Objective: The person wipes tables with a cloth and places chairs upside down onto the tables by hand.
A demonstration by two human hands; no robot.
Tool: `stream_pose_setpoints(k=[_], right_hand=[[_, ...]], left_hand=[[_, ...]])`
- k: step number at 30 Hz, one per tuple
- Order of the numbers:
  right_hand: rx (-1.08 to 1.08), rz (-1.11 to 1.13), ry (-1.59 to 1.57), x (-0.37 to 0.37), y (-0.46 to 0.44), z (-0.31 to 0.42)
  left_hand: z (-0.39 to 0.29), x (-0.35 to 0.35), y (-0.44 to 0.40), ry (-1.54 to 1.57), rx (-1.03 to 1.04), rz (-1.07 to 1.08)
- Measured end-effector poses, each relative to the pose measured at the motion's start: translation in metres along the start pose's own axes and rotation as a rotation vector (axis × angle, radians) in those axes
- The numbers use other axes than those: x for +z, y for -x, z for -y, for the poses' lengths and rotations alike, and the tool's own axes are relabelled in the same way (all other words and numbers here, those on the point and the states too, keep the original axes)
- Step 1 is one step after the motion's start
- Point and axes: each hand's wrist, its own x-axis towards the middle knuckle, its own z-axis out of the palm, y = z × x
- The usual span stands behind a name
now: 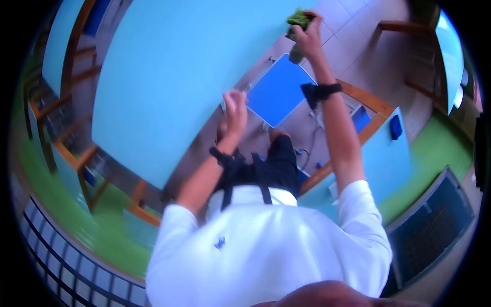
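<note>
My right hand [309, 40] is closed around a crumpled green cloth [300, 20] beyond the corner of a large light-blue tabletop [169, 66]. Part of the cloth hangs down below the fingers, over the floor side of the table edge. My left hand [235, 111] is beside the near edge of the same tabletop, a little blurred, its fingers loosely bent and apart with nothing visible in them. Between the two hands and lower down is a bright blue stool seat or panel [282, 91] with a pale rim. Dark bands circle both wrists.
To the right, a wooden-framed light-blue table [381, 153] bears a small dark-blue object [396, 127]. Wooden chair or table frames [76, 153] stand at the left. A dark-framed panel [434, 225] is at lower right, and a black grid railing [76, 271] at lower left.
</note>
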Motion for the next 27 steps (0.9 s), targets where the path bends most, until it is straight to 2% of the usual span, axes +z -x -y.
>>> stream_pose_setpoints(k=[1, 3, 4, 5, 6, 7, 9, 11, 13, 16, 18, 20, 23, 25, 27], right_hand=[[0.002, 0.051, 0.004, 0.025, 0.005, -0.008], [0.011, 0.213, 0.129, 0.080, 0.036, 0.013], [0.196, 0.345, 0.166, 0.106, 0.056, 0.034], [-0.024, 0.394, 0.074, 0.143, 0.078, -0.007], [-0.130, 0.442, 0.120, 0.163, 0.106, -0.002], [-0.140, 0.444, 0.045, 0.184, 0.133, 0.010], [-0.056, 0.667, 0.093, 0.206, 0.174, 0.020], [-0.241, 0.866, 0.372, 0.214, 0.209, 0.029], [-0.329, 1.021, 0.391, 0.213, 0.218, 0.024], [-0.124, 1.161, 0.236, 0.190, 0.189, -0.005], [-0.183, 1.143, 0.359, 0.171, 0.168, -0.008], [-0.272, 1.210, 0.433, 0.159, 0.164, -0.003], [-0.304, 1.219, 0.600, 0.133, 0.159, -0.023], [-0.347, 1.053, 0.587, 0.130, 0.144, -0.044], [-0.440, 1.046, 0.678, 0.126, 0.138, -0.055]], left_hand=[[-0.011, -0.006, 0.006, 0.033, -0.010, -0.041], [-0.052, -0.014, 0.009, -0.071, 0.146, 0.056], [-0.069, -0.023, 0.011, -0.030, 0.159, 0.032], [-0.083, -0.036, 0.013, -0.031, 0.281, 0.008], [-0.102, -0.048, 0.012, -0.038, 0.410, -0.013], [-0.131, -0.062, 0.013, 0.065, 0.489, -0.041], [-0.201, -0.096, 0.027, 0.160, 0.608, -0.095], [-0.258, -0.146, 0.038, 0.044, 0.848, -0.107], [-0.302, -0.199, 0.049, 0.167, 1.005, -0.006], [-0.386, -0.239, 0.083, -0.006, 1.397, 0.084], [-0.446, -0.263, 0.132, -0.069, 1.565, 0.239], [-0.456, -0.274, 0.181, -0.176, 1.641, 0.315], [-0.428, -0.275, 0.236, -0.261, 1.707, 0.298], [-0.410, -0.258, 0.267, -0.319, 1.735, 0.241], [-0.390, -0.242, 0.295, -0.369, 1.748, 0.174]])
